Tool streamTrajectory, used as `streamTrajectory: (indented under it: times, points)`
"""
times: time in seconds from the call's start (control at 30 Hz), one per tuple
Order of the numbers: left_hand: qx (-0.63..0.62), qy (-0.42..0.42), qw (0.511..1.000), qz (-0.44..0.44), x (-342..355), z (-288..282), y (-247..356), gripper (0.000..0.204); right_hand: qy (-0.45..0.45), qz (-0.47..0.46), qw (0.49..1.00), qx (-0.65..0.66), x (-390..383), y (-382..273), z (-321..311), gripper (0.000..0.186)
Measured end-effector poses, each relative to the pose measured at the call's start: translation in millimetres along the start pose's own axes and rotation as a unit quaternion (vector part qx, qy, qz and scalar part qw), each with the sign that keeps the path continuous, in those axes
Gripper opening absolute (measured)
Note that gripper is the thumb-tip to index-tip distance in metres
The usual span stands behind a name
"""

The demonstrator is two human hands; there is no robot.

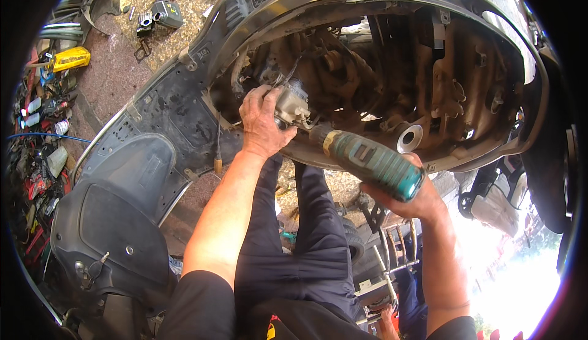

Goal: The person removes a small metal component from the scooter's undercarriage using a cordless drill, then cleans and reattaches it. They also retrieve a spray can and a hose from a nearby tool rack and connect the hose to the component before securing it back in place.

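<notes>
My left hand [262,123] is closed around a grey metal carburetor [294,105], held over the near left edge of the open scooter body [392,156]. My right hand [409,196] grips a green power drill [375,162] by its handle. The drill's nose points left toward the carburetor's lower side; whether its bit touches a screw there is too small to tell. Behind the carburetor, the scooter's dark, dirty engine bay [343,64] lies exposed.
The scooter's front panel [122,217], with a key [101,261] in it, stands at left. Tools and parts, including a yellow item [70,59], crowd the far left. A black-and-grey part [166,14] lies on the ground. Another person's hand [389,325] shows at the bottom.
</notes>
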State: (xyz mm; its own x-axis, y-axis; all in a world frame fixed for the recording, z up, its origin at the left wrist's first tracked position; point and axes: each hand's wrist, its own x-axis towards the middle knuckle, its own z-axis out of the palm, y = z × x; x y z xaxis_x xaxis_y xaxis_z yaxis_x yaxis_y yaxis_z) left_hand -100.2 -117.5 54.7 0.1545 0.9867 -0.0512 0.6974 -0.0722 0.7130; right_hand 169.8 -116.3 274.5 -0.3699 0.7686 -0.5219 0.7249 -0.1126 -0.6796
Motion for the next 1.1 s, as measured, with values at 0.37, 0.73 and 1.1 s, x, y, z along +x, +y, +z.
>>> streamTrajectory:
  times: [0.37,0.73,1.1]
  points:
    - [0.036,0.003,0.999,0.029,-3,-1,1,0.098,0.006,-0.014,1.0,-0.009,-4,10,11,0.028]
    - [0.041,-0.002,0.997,0.059,-13,0,2,0.1,0.011,0.007,0.999,0.049,-17,14,35,0.028]
    - [0.033,-0.011,0.999,0.034,-9,2,-3,0.102,0.018,0.035,0.998,0.042,-22,11,37,0.03]
